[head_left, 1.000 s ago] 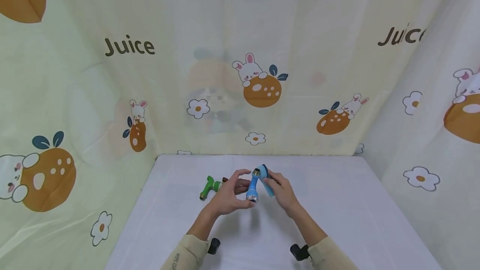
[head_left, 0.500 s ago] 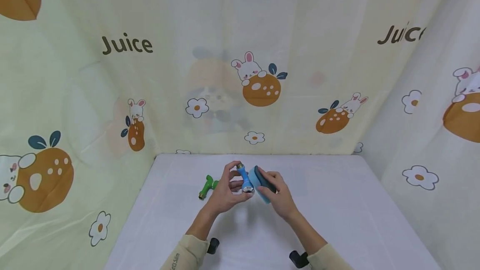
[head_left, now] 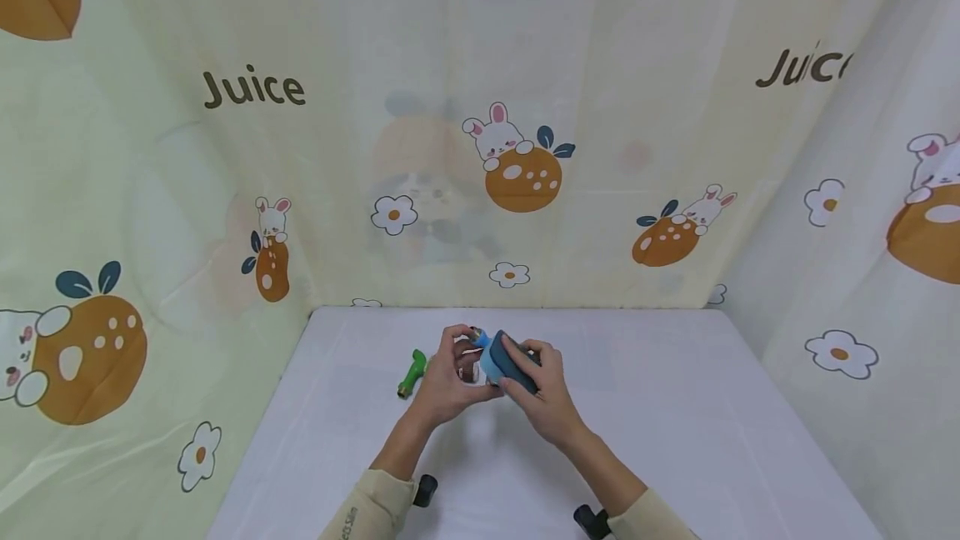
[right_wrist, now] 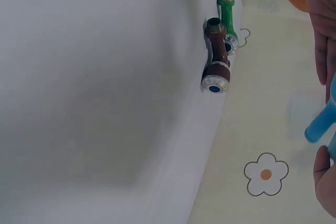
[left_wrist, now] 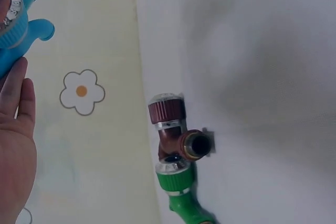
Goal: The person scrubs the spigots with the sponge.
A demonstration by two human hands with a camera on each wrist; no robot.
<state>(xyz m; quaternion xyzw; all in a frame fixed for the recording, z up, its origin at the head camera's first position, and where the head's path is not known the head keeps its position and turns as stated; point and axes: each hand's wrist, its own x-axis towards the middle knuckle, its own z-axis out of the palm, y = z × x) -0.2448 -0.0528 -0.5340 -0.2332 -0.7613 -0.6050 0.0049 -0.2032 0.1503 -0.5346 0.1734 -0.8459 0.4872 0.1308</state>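
My left hand (head_left: 442, 394) holds a blue hose fitting (head_left: 481, 338) between thumb and fingers, its brass threaded end pointing up and away. My right hand (head_left: 553, 407) grips a scrubbing sponge (head_left: 512, 365), light blue with a dark layer, against the fitting and hides most of it. A ribbed collar with a silvery face and a stubby side arm of the blue fitting (left_wrist: 32, 32) show in the left wrist view. Beyond the left hand lie a green hose fitting (head_left: 411, 375) and a brown hose fitting (left_wrist: 170, 142), side by side.
Both loose fittings lie on a white-covered table (head_left: 660, 407). A printed curtain (head_left: 600, 65) with rabbits, oranges and flowers hangs behind the table and along its sides. Black camera mounts (head_left: 425, 491) sit at both wrists.
The sponge has moved left from beside the blue fitting and now covers much of it. The blue fitting was first upright, then tilted with its threaded end swinging left.
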